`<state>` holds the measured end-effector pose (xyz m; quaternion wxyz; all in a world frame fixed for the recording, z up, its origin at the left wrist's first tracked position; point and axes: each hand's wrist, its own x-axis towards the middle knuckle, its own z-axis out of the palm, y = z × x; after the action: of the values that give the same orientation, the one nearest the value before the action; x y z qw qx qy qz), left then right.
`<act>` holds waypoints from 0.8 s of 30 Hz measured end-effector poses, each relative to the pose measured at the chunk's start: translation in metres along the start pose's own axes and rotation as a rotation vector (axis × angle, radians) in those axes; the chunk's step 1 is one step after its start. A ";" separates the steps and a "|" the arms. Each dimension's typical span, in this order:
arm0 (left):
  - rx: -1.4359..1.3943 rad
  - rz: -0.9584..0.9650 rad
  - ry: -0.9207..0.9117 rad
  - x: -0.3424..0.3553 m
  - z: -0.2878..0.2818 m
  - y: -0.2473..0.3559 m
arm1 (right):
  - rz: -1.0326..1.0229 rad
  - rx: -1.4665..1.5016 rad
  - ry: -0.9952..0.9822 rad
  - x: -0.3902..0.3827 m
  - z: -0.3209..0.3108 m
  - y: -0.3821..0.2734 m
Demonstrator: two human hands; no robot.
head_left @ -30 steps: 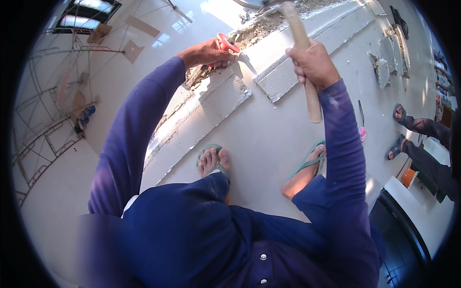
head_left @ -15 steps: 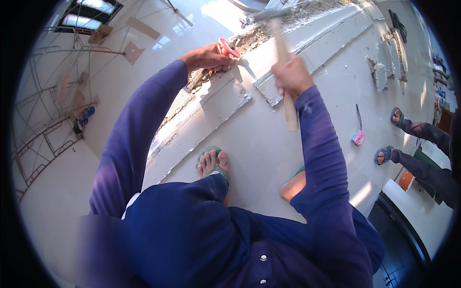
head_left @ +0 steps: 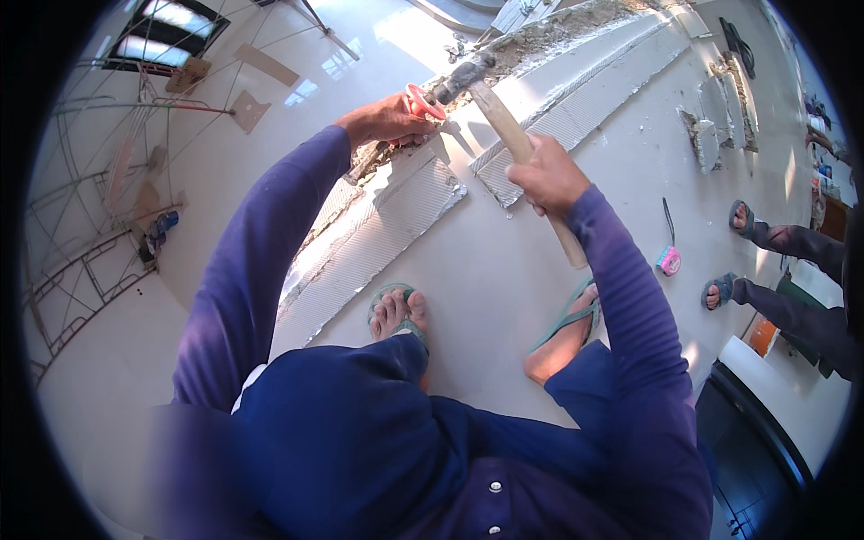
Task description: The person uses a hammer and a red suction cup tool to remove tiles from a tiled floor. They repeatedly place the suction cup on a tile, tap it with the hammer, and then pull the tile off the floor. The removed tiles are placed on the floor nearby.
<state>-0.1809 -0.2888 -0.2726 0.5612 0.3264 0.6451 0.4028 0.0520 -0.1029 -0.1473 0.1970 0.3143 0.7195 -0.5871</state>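
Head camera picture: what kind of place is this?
Probably a building site, or a place being fixed up: there's metal scaffolding, broken slabs with ridged faces, and a hammer in the person's right hand.

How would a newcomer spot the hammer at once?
Find the rough strip of rubble running toward the upper right, then the right hand below it. The hammer slants up and left through that hand. Unlike the red-topped tool in the left hand, it has a long, pale wooden handle and a dark metal head.
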 end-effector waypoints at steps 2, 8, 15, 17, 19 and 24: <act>0.063 -0.053 -0.065 0.007 -0.010 -0.013 | 0.022 0.070 -0.104 -0.024 -0.003 0.010; 0.059 -0.032 -0.028 0.007 -0.003 -0.007 | 0.201 -0.295 -0.489 -0.074 -0.005 0.054; 0.029 -0.053 -0.019 0.017 -0.002 -0.022 | 0.133 -0.451 -0.691 -0.068 0.030 0.111; 0.040 -0.060 0.012 0.015 -0.002 -0.023 | 0.052 -0.505 -0.700 -0.065 0.030 0.121; 0.081 -0.084 0.060 0.012 -0.003 -0.025 | -0.047 -0.604 -0.677 -0.065 0.032 0.127; 0.229 -0.060 0.253 0.003 0.013 -0.015 | -0.253 -1.337 -0.431 -0.080 0.051 0.109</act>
<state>-0.1677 -0.2914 -0.2881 0.4464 0.3158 0.7617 0.3476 0.1797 -0.1575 -0.1855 0.4157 -0.0829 0.9015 -0.0875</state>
